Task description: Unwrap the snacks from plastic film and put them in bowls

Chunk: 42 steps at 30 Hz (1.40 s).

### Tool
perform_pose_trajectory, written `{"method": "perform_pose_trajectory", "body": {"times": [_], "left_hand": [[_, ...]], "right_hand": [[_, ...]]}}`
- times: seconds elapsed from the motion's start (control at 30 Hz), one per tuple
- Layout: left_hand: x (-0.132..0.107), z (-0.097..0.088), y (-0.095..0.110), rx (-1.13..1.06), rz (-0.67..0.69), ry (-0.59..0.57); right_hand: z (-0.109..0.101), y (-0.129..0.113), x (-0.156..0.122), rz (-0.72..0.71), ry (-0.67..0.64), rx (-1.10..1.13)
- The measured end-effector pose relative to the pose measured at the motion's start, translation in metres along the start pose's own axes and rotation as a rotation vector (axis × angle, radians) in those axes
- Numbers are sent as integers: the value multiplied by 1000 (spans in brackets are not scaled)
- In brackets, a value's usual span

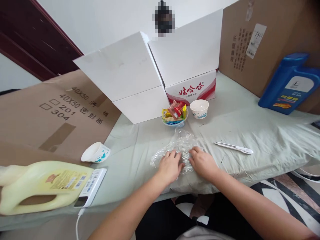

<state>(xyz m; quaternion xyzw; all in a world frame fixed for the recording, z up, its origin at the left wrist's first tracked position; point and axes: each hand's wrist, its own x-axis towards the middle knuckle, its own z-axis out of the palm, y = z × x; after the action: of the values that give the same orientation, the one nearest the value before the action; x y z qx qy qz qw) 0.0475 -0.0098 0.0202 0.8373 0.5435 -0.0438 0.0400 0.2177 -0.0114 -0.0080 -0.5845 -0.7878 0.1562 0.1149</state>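
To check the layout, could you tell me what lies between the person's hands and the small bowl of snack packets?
Crumpled clear plastic film, touched by the left hand and right hand, reaching nearly to the bowl; the head view shows it.

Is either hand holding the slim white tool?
No, the slim white tool lies on the cloth; left hand and right hand rest on clear plastic.

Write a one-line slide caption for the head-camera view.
Left hand and right hand rest on a crinkled clear plastic sheet, near a bowl of snack packets.
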Motion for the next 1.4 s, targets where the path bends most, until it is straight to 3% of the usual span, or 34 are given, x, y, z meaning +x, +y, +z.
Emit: {"method": "perform_pose_trajectory", "body": {"times": [0.1, 0.2, 0.33, 0.43, 0.53, 0.67, 0.77, 0.9, 0.97, 1.07, 1.2, 1.3, 1.4], "left_hand": [[-9, 4, -22, -44, -4, -57], [-15, 4, -31, -106, 29, -99], [-16, 11, -28, -147, 87, -160], [-13, 17, -33, -164, 180, -190], [-17, 18, -54, -164, 191, -169], [-36, 14, -96, -201, 108, -146], [-44, 4, -115, -315, 88, -5], [-17, -11, -98, -449, 121, 356], [8, -13, -79, -445, 193, 375], [43, -2, -58, -309, 233, 237], [52, 23, -66, -170, 83, 90], [34, 32, -92, -212, -24, 195], [8, 24, -113, -397, -16, 400]], "right_hand": [[-12, -15, -33, -96, -127, 1], [-28, -24, -48, -146, -101, 43], [-39, -21, -22, -272, 48, 32], [-28, 1, 15, -367, 56, -29], [-10, 32, 38, -254, 5, -120], [2, 58, 36, -190, 41, -199], [-6, 56, 31, -218, 60, -214], [-19, 41, 47, -296, 29, -179], [-18, 34, 61, -313, 35, -181], [-8, 33, 74, -324, 63, -201], [1, 48, 72, -181, 36, -236], [-8, 62, 62, -117, 38, -220], [-26, 72, 44, -239, 47, -43]]}}
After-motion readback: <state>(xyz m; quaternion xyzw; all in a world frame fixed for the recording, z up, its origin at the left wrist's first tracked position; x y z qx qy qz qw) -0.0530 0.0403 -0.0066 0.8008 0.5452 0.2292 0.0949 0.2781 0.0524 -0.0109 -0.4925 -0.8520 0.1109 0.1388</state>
